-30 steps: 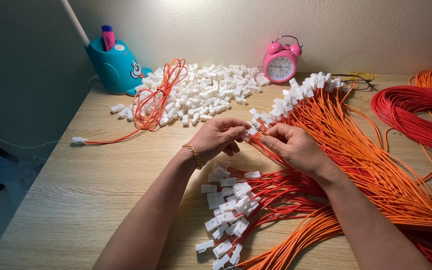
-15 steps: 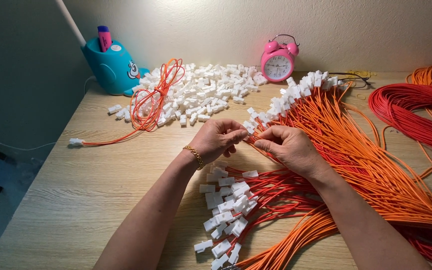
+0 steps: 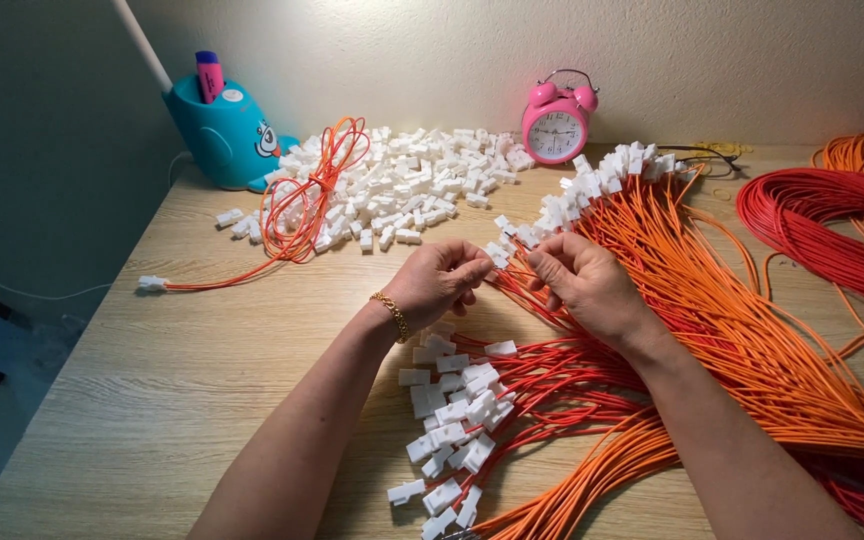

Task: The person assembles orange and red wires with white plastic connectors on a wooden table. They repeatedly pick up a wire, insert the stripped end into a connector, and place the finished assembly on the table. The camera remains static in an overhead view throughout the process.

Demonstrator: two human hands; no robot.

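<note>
Between both hands' pinching grips, left hand (image 3: pixel 439 282) and right hand (image 3: pixel 580 283), small white connector (image 3: pixel 497 254) on orange wire (image 3: pixel 532 296).

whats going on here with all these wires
A person sits at a wooden table. The left hand pinches a small white connector, and the right hand holds the end of an orange wire right beside it. Wires already fitted lie below; a pile of loose connectors sits behind.

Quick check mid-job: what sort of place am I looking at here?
Probably a home desk used for piecework wire assembly, not a factory line: a wooden table against a plain wall, a pink alarm clock, a teal cartoon desk lamp base, and a heap of loose white connectors.
</note>
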